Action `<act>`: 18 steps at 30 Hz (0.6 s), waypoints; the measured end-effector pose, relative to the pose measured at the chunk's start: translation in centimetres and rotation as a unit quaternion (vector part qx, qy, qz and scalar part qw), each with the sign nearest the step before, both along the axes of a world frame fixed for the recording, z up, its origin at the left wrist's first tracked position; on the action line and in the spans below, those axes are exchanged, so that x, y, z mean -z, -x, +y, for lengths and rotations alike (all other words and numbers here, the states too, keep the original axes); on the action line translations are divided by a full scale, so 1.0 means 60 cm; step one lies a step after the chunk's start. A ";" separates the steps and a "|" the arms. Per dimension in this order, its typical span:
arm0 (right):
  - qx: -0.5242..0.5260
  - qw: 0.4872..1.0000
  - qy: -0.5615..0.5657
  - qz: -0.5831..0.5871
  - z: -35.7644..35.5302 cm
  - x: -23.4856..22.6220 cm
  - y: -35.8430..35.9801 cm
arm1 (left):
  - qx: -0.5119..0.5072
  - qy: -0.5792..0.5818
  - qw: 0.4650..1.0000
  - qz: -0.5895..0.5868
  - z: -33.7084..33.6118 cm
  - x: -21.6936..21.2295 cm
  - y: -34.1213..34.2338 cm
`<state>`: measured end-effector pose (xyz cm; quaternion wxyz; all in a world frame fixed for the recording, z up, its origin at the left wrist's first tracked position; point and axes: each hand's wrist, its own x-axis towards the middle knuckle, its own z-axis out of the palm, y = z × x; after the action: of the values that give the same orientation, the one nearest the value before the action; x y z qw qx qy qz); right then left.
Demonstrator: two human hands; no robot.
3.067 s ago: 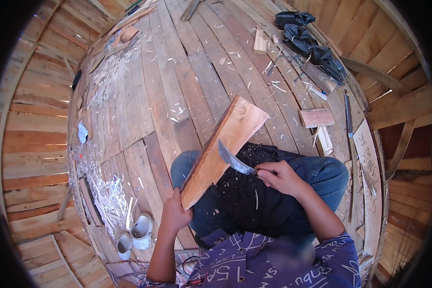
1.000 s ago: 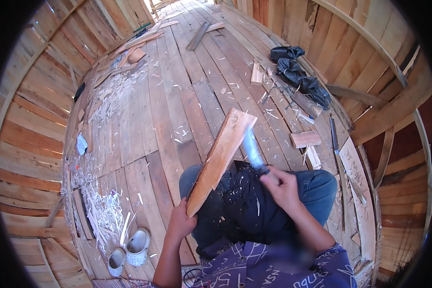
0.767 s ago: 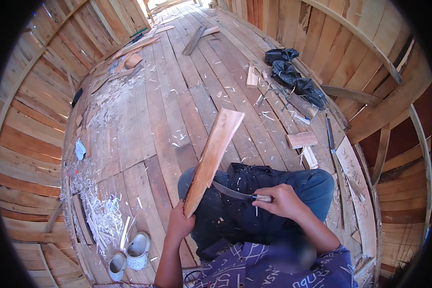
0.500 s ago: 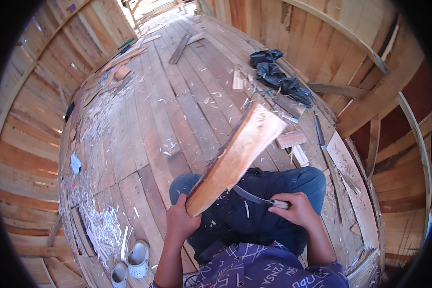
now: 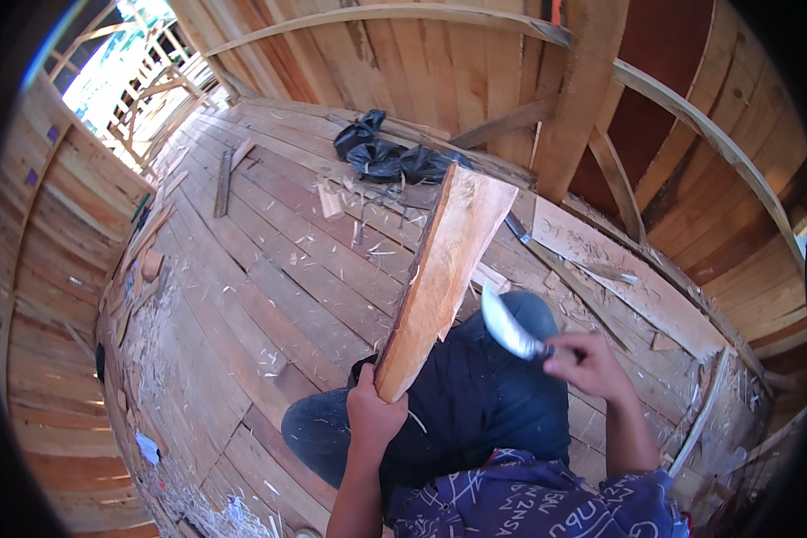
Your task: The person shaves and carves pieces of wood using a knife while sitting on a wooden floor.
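My left hand [image 5: 377, 415] is closed round the lower end of a thick wooden plank [image 5: 444, 269], which slants upward away from me. Dark bark or rough edge runs along its left side, and the broad face is pale, freshly cut wood. In my right hand [image 5: 590, 363] is the handle of a knife [image 5: 508, 328] with a curved, shiny blade, slightly blurred. The blade points up and left, apart from the plank's right edge. Both are held above my crossed legs [image 5: 520, 394] in dark trousers.
Wood shavings [image 5: 233, 513] litter the plank floor [image 5: 215, 359]. Black plastic bags [image 5: 394, 160] lie by the far wall. To the right rest a second blade [image 5: 517, 227] and a long pale board [image 5: 628, 273]. Plank walls [image 5: 403, 63] stand close around.
My right hand has lifted the knife up and away from the plank to the right. The plank now stands more steeply. The view has turned to the right.
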<state>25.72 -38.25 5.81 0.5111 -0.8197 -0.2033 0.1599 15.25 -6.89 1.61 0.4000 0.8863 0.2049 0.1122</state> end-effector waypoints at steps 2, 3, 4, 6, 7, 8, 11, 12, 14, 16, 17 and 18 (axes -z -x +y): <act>0.088 0.992 -0.060 -0.063 0.039 0.008 -0.014 | 0.034 0.000 0.999 -0.002 -0.002 0.014 0.001; 0.132 0.983 -0.087 -0.098 0.055 0.014 -0.017 | 0.051 0.002 0.999 -0.006 -0.006 0.021 0.001; 0.091 0.987 -0.054 -0.119 0.063 0.032 -0.008 | 0.055 0.013 0.998 -0.014 -0.011 0.027 0.005; -0.002 0.986 0.002 -0.166 0.082 0.059 0.008 | 0.050 0.026 0.998 -0.039 -0.011 0.031 0.008; 0.024 0.989 -0.011 -0.148 0.082 0.060 0.003 | 0.056 0.026 0.998 -0.028 -0.007 0.031 0.004; 0.046 0.991 -0.023 -0.124 0.082 0.057 -0.004 | 0.057 0.027 0.998 -0.013 -0.002 0.034 0.006; 0.081 0.991 -0.033 -0.097 0.084 0.056 -0.024 | 0.063 0.046 0.997 -0.010 0.002 0.030 0.000; -0.005 0.988 -0.020 -0.151 0.086 0.054 -0.028 | 0.066 0.053 0.996 -0.017 0.005 0.027 -0.003; -0.164 0.959 0.037 -0.227 0.085 0.044 -0.042 | 0.071 0.021 0.997 0.012 0.016 0.031 -0.001; -0.010 0.988 -0.034 -0.152 0.091 0.028 -0.072 | 0.068 0.003 0.997 0.020 0.027 0.030 0.000; 0.071 0.989 -0.062 -0.116 0.088 0.018 -0.082 | 0.066 0.008 0.998 0.012 0.027 0.027 -0.003; 0.199 0.972 -0.118 -0.033 0.105 0.014 -0.084 | 0.064 0.012 0.998 0.003 0.027 0.024 -0.006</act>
<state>30.76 -31.95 4.95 0.6186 -0.7825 -0.0702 0.0024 15.61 -5.29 0.15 0.4166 0.8930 0.1500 0.0808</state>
